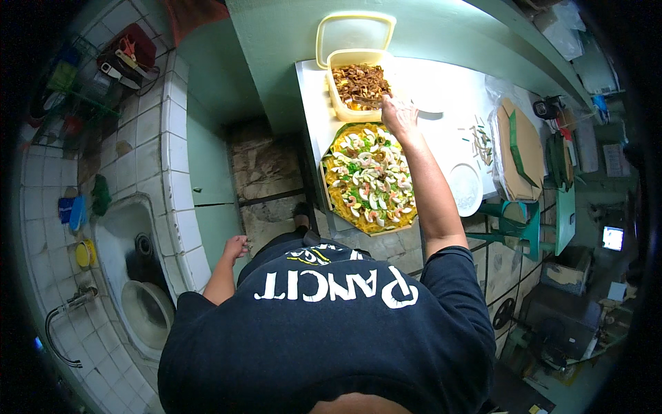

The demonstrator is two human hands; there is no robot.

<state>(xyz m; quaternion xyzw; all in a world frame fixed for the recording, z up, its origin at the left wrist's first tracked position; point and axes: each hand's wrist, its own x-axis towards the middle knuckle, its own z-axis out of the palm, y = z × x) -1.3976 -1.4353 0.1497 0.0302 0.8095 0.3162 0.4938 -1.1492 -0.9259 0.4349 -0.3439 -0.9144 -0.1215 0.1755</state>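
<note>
Hidden: the right hand's [398, 114] fingertips are turned away at the tub's rim, so how far they are closed and what they pinch cannot be told; the small green strips [480, 141] at 3 o'clock are too small to identify.
Right hand: reaches to 12 o'clock, touching the near right corner of the yellow plastic tub [358, 84].
Left hand: [236, 246] hangs at 9 o'clock beside the tiled counter [169, 152], fingers loosely curled, holding nothing.
Tub: holds brown fried pieces; its lid [354, 32] lies just behind.
Noodle tray: [371, 178] at centre, yellow noodles topped with egg slices, shrimp and greens.
Sink: [138, 276] at 8 o'clock, a white bowl inside.
</note>
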